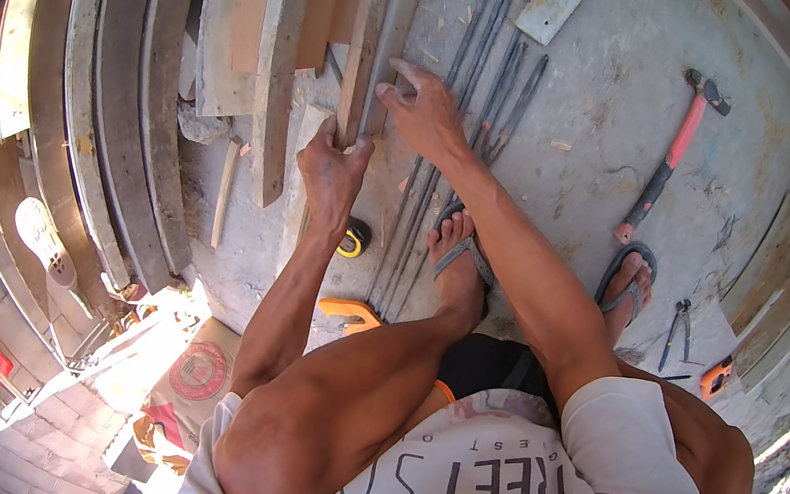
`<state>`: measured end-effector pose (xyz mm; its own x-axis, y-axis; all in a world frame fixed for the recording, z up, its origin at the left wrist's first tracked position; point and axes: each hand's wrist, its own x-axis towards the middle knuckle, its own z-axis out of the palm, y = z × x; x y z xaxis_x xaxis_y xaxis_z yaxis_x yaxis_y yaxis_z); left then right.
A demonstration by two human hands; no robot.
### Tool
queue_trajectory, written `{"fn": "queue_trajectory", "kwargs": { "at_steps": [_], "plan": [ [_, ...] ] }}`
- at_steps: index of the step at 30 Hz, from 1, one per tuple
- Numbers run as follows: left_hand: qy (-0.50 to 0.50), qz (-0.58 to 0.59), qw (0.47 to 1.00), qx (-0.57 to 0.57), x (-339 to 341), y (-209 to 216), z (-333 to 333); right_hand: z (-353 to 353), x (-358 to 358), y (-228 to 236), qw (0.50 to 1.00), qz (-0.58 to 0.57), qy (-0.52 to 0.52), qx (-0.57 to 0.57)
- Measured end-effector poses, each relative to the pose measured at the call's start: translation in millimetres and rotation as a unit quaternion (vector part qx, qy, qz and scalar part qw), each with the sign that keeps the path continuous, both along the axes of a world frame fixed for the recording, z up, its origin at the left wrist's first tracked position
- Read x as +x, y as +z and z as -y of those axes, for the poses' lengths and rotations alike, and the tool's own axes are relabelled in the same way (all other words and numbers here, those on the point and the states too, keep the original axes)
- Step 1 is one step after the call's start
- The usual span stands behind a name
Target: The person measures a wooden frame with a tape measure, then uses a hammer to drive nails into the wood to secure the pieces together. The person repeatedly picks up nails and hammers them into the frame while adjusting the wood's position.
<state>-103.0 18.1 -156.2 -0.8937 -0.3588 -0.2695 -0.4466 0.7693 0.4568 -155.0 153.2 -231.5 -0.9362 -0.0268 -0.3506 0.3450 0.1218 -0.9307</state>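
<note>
A: What does the left hand (331, 162) hold?

B: It is closed around the near end of a narrow wooden strip (363, 51). The strip is long, flat and rough, pale brown, and it runs away from the hand across the concrete floor (614, 126).

A: And the right hand (422, 109)?

B: It lies just to the right of the left one, fingers spread and half bent, pressing on the grey slat (396, 35) that lies beside the strip. It grips nothing that I can see.

A: What is around them?

B: To the left of the left hand lie more wooden planks (132, 109), grey and weathered, some curved by the lens. Under the right wrist run thin dark steel rods (483, 88), ribbed and straight. Just behind the left hand, near the foot, sits a round yellow and black tape measure (353, 239). Well to the right of the right hand lies a hammer (672, 155) with an orange and black handle, and nearer to the person dark pliers (677, 332).
</note>
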Motion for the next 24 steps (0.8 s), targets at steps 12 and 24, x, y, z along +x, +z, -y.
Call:
{"fn": "queue_trajectory", "kwargs": {
  "at_steps": [12,24],
  "plan": [
    [-0.023,0.067,0.995,0.074,-9.4,-1.1,11.8,-48.4,-127.8,-21.7,0.995,0.046,0.012,-0.093],
    [0.000,0.127,0.963,0.239,-8.0,-13.6,37.3,-62.8,-170.7,-57.5,0.973,-0.012,0.114,-0.200]
  ]
}}
